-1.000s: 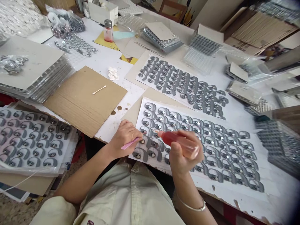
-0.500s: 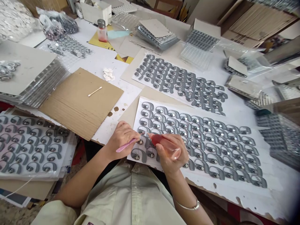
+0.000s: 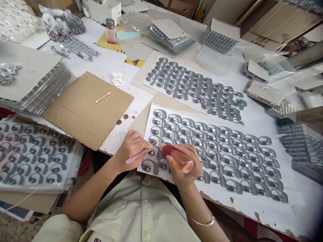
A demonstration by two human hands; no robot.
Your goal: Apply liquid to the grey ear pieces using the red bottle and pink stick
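Observation:
My left hand (image 3: 131, 148) is closed around pink tweezers (image 3: 136, 156), whose tips reach over the left columns of a white sheet (image 3: 254, 200). Rows of grey curved pieces (image 3: 230, 169), each with a shiny round stone or stud, cover that sheet. In my right hand (image 3: 190, 166) is a soft squeeze bottle (image 3: 175, 155) with reddish liquid, tilted so its thin nozzle points left toward the tweezer tips. Both tips are close together just above the sheet; whether they touch a piece is too small to tell.
A brown cardboard (image 3: 88, 111) with a cotton swab (image 3: 103, 97) lies left. Behind is a second sheet of grey pieces (image 3: 186, 80). A small jar with a dark lid (image 3: 111, 31) stands at the back. Stacked trays (image 3: 32, 74) sit left, more packs (image 3: 308, 144) right.
Both hands stay almost in place over the sheet. The squeeze bottle has turned slightly in my right hand; the whole view has shifted a little.

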